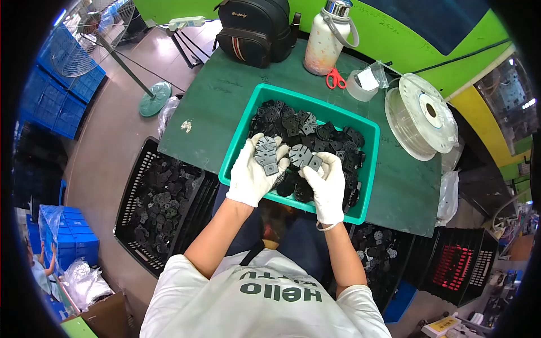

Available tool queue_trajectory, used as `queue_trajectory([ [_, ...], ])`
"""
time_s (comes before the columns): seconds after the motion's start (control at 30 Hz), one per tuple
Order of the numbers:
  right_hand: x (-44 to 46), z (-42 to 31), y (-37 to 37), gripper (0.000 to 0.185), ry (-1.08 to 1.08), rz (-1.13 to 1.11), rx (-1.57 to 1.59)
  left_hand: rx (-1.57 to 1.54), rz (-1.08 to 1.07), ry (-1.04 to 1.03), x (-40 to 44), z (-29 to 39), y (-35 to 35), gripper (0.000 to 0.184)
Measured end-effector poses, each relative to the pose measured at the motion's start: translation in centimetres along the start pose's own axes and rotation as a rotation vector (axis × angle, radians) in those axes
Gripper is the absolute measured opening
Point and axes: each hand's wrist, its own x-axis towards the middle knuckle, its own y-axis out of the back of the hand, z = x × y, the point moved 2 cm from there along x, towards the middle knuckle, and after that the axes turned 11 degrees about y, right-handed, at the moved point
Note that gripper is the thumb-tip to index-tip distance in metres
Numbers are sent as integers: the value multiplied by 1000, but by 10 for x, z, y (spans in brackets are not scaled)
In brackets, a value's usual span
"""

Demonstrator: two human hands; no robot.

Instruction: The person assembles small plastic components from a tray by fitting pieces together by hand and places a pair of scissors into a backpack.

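Note:
My left hand point(251, 176), in a white glove, holds a dark grey plastic part point(266, 153) with a round slotted head and a short square tab. A similar grey plastic part point(301, 156) is gripped by my right hand point(328, 188), also gloved, with its tab toward my thumb. Both hands are over the near side of a green tray point(239, 132). Heaped in the tray are many black plastic parts point(290, 121) of like shape. My fingers partly cover the parts I hold.
The tray rests on a dark green table point(211, 84). Behind it stand a backpack point(253, 31), a bottle point(326, 42), red scissors point(336, 79), a tape roll point(360, 87) and a large spool point(422, 115). Black crates point(135, 205) of parts flank my legs. A fan point(93, 25) stands left.

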Motion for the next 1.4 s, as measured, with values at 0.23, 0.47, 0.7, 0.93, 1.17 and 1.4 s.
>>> queue_trajectory([
  [0.23, -2, 1, -1, 41, 6, -37, -87, -26, 40, 17, -2, -1, -3, 26],
  [0.47, -2, 6, -4, 38, -46, -40, -220, 65, 78, 64, 0, -3, 4, 41],
  [0.7, -1, 3, -7, 38, -37, -18, -253, 9, 78, 113, 6, -4, 8, 31],
  [0.93, -1, 11, -8, 36, -38, -141, -380, 23, 8, 94, 5, -5, 9, 37],
  [1.17, -1, 18, -7, 33, 5, -210, -439, 14, 20, 53, 7, -5, 11, 35],
  [1.4, -1, 26, -2, 36, 56, -188, -477, 34, 71, 52, 6, -6, 8, 36],
])
